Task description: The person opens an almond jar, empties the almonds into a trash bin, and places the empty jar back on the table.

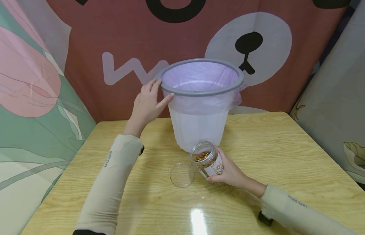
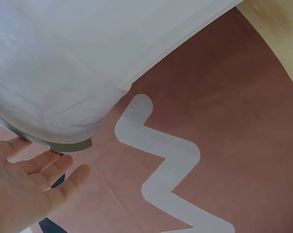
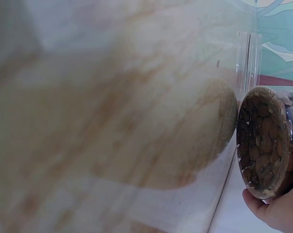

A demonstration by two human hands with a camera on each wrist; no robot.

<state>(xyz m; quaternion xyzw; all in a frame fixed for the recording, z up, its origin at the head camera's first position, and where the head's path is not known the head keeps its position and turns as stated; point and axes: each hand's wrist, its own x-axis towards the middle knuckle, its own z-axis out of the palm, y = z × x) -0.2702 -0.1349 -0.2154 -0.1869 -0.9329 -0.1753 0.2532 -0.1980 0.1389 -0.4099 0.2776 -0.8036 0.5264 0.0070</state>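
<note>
My right hand [image 1: 229,169] grips a clear jar [image 1: 214,167] with a white printed label. The jar is lidless and tilted, its mouth turned up and toward the left. Brown nuts [image 1: 202,156] that look like almonds lie inside. In the right wrist view the jar's round bottom [image 3: 263,143] shows, with nuts against it. A white bin [image 1: 198,125] with a grey rim [image 1: 200,93] and a purple liner [image 1: 200,76] stands behind the jar. My left hand [image 1: 146,103] touches the rim's left side, fingers extended; the left wrist view shows fingertips at the rim's edge.
A clear round lid [image 1: 182,175] lies on the wooden table [image 1: 153,202], left of the jar. Behind the table hangs a reddish-brown cloth [image 1: 135,32] with a printed bear face. A flowered cloth [image 1: 29,130] hangs on the left, a grey one [image 1: 335,98] on the right.
</note>
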